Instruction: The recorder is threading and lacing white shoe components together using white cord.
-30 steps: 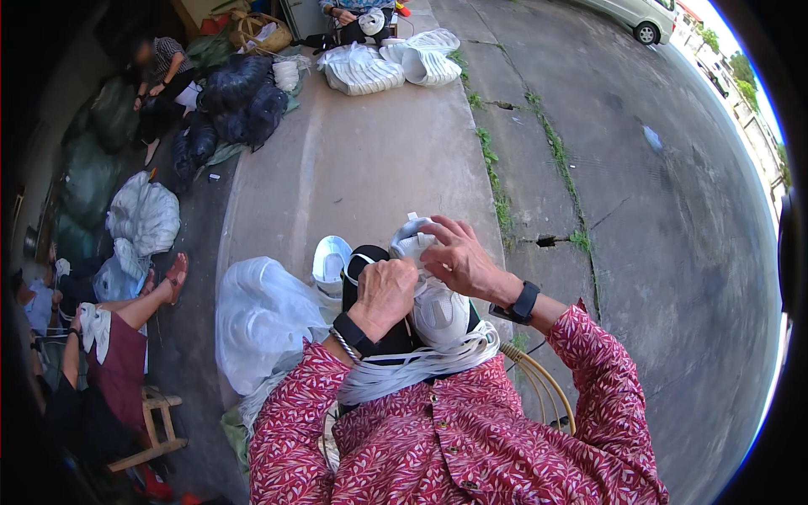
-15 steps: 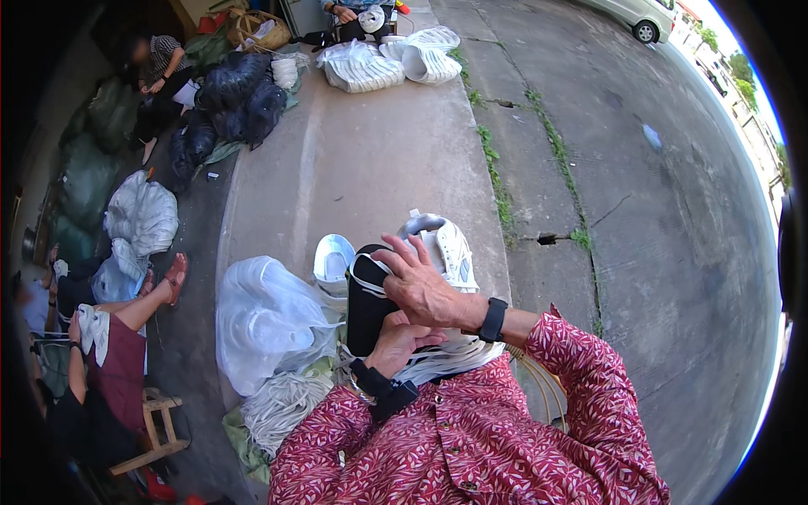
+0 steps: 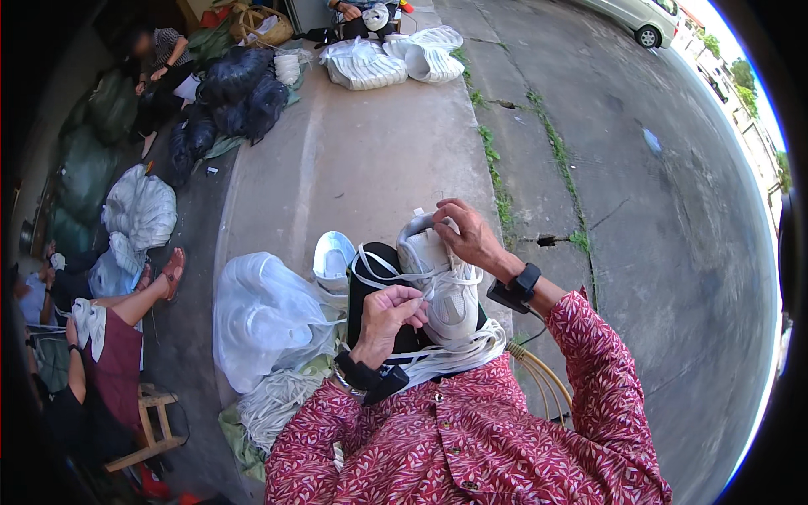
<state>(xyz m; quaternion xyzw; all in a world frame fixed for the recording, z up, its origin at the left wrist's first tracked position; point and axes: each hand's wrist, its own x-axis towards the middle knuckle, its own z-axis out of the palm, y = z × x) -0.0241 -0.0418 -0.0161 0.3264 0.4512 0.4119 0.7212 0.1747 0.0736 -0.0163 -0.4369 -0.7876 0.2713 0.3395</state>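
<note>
A white sneaker (image 3: pixel 453 310) lies in front of me on a black pad (image 3: pixel 380 261), its toe toward my body and its ankle opening away from me. A loose white shoelace (image 3: pixel 380 276) loops from its eyelets over the pad. At the left side of the lacing, my left hand (image 3: pixel 389 318) pinches the lace between thumb and forefinger. My right hand (image 3: pixel 473 241) has its fingers bent over the shoe's collar, near the tongue; the fingertips are partly hidden. A bunch of white laces (image 3: pixel 459 353) lies across my lap, below the toe.
Left of the pad stand another white shoe (image 3: pixel 334 257) and a translucent plastic bag (image 3: pixel 265 320), with a lace heap (image 3: pixel 284 408) below. Wrapped white shoes (image 3: pixel 366 66) lie ahead on the ledge. Co-workers sit at the left and far end, near black bags (image 3: pixel 240 97).
My right hand has moved from above the pad rightward to the sneaker's collar. My left hand has come up to the lacing. The shoe, covered by my hands before, now shows.
</note>
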